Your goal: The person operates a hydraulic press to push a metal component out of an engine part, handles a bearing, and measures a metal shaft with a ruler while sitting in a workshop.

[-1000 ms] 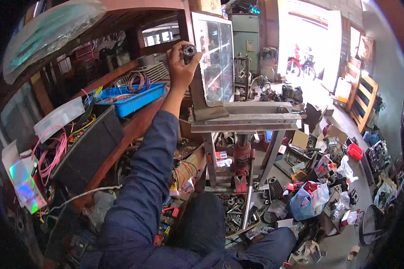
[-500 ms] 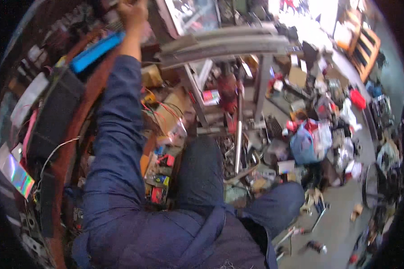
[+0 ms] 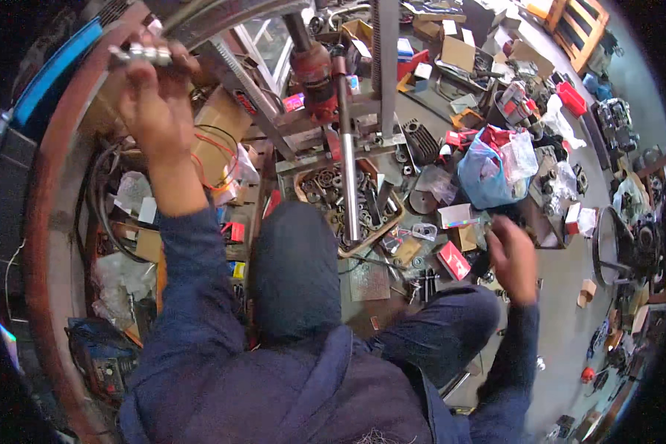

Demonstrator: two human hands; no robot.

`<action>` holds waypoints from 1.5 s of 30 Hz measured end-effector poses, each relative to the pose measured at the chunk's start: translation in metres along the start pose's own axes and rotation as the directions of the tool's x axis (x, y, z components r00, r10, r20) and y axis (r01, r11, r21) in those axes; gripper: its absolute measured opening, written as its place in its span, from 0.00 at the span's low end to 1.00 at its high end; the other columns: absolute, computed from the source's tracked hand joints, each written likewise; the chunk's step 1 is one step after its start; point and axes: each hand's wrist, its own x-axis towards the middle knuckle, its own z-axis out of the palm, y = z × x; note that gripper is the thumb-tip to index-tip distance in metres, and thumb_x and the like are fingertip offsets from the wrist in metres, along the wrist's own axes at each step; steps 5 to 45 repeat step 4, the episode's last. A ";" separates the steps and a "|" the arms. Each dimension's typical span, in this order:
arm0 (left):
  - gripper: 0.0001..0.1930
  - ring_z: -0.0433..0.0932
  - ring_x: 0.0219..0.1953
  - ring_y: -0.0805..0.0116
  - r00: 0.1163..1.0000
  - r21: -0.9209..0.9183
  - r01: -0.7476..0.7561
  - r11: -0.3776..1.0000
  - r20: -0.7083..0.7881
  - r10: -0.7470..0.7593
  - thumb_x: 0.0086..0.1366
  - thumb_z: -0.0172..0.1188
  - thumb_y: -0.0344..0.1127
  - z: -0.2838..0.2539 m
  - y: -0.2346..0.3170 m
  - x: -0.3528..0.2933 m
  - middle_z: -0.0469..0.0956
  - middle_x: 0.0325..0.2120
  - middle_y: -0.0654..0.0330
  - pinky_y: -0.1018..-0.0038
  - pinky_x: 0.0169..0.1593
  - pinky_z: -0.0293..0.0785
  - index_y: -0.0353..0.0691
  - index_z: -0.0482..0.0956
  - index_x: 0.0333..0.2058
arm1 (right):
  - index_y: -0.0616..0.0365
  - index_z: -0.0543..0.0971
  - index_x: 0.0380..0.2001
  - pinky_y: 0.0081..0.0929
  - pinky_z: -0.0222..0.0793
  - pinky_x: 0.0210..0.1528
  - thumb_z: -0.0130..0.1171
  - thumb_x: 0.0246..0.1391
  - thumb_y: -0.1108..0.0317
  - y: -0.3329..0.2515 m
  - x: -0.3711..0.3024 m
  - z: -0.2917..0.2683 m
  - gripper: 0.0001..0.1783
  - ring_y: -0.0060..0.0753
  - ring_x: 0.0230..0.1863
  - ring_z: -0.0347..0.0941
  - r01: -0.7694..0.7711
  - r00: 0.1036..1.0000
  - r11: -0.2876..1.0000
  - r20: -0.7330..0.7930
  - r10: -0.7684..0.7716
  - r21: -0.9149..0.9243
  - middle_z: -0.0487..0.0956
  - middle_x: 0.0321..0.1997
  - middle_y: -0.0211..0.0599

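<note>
My left hand (image 3: pixel 159 103) is raised at the upper left, its fingers closed around a short, shiny stepped metal shaft (image 3: pixel 142 55). This hand is next to the end of a curved grey metal beam (image 3: pixel 229 21). My right hand (image 3: pixel 513 260) is above the floor at the right, near a small open box (image 3: pixel 455 215) and a blue plastic bag (image 3: pixel 485 177). Its fingers look bent but are blurred, and whether they hold anything is unclear. In front of my knees stands a press frame with a red jack (image 3: pixel 314 78) and a long steel bar (image 3: pixel 348 170).
A tray of loose metal parts (image 3: pixel 340 189) lies beneath the steel bar. A red and white box (image 3: pixel 453 260) lies near my right knee. Boxes, bags and engine parts crowd the floor ahead. A brown curved edge (image 3: pixel 41 222) runs along the left, and a wooden pallet (image 3: pixel 576 28) leans far right.
My view has swung, and the press frame now appears nearer. My left hand, earlier at the top edge, is lower and shows the metal shaft. My right hand has come into view.
</note>
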 end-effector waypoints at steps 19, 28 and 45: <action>0.32 0.77 0.43 0.60 0.965 0.017 0.245 0.969 -0.102 -0.242 0.61 0.69 0.50 0.016 -0.018 -0.073 0.75 0.46 0.58 0.66 0.45 0.77 0.40 0.69 0.57 | 0.59 0.78 0.48 0.42 0.71 0.58 0.63 0.56 0.55 -0.059 0.153 0.157 0.22 0.46 0.56 0.76 0.527 0.848 0.782 0.155 -0.506 -0.332 0.80 0.51 0.51; 0.32 0.77 0.43 0.60 0.965 0.017 0.245 0.969 -0.102 -0.242 0.61 0.69 0.50 0.016 -0.018 -0.073 0.75 0.46 0.58 0.66 0.45 0.77 0.40 0.69 0.57 | 0.59 0.78 0.48 0.42 0.71 0.58 0.63 0.56 0.55 -0.059 0.153 0.157 0.22 0.46 0.56 0.76 0.527 0.848 0.782 0.155 -0.506 -0.332 0.80 0.51 0.51; 0.32 0.77 0.43 0.60 0.965 0.017 0.245 0.969 -0.102 -0.242 0.61 0.69 0.50 0.016 -0.018 -0.073 0.75 0.46 0.58 0.66 0.45 0.77 0.40 0.69 0.57 | 0.59 0.78 0.48 0.42 0.71 0.58 0.63 0.56 0.55 -0.059 0.153 0.157 0.22 0.46 0.56 0.76 0.527 0.848 0.782 0.155 -0.506 -0.332 0.80 0.51 0.51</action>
